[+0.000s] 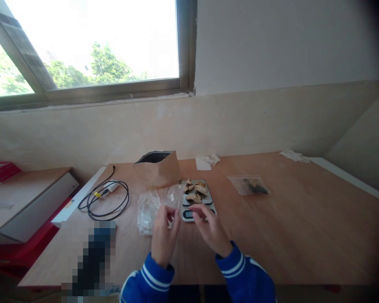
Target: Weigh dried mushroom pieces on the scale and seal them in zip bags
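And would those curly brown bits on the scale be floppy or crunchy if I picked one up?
The brown bits look curled and dry, so they're probably stiff and light, and might crack if squeezed. Their uneven shapes suggest they'd rock or slide on the scale rather than roll.

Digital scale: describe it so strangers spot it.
On the wooden table, find the brown paper bag. The digital scale sits nearer the camera, to its right. Unlike the clear plastic packaging alongside, it has a display and carries curled tan pieces.

Curled tan pieces (201,190), on pale scale (207,198)
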Available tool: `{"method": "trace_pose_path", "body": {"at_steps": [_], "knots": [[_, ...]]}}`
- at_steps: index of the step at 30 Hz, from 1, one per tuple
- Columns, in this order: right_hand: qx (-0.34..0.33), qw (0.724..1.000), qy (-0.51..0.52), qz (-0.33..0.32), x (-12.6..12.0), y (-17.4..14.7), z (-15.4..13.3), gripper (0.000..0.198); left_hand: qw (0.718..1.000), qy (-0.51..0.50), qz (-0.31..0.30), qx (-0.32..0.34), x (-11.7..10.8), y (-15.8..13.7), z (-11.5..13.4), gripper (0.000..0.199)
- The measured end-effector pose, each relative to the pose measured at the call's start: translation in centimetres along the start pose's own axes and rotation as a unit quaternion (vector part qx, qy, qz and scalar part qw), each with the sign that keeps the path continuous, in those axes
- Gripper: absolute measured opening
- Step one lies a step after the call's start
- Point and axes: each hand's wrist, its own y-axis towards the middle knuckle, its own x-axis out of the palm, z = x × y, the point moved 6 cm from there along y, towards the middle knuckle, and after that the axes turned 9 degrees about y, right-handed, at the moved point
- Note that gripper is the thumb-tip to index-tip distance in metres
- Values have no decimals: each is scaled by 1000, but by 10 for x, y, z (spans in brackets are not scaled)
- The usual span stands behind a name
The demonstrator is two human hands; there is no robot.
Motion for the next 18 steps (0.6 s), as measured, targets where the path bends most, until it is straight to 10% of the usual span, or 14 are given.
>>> {"method": "trace_pose_path", "body": {"at_steps": [4, 18], "knots": [[34, 993, 109, -6, 26, 5, -17, 26, 995, -65, 24, 67, 4, -8, 27, 23], [47, 990, 132, -13, 17, 17, -11, 34, 992, -68, 46, 100, 5, 10, 5, 34]]}}
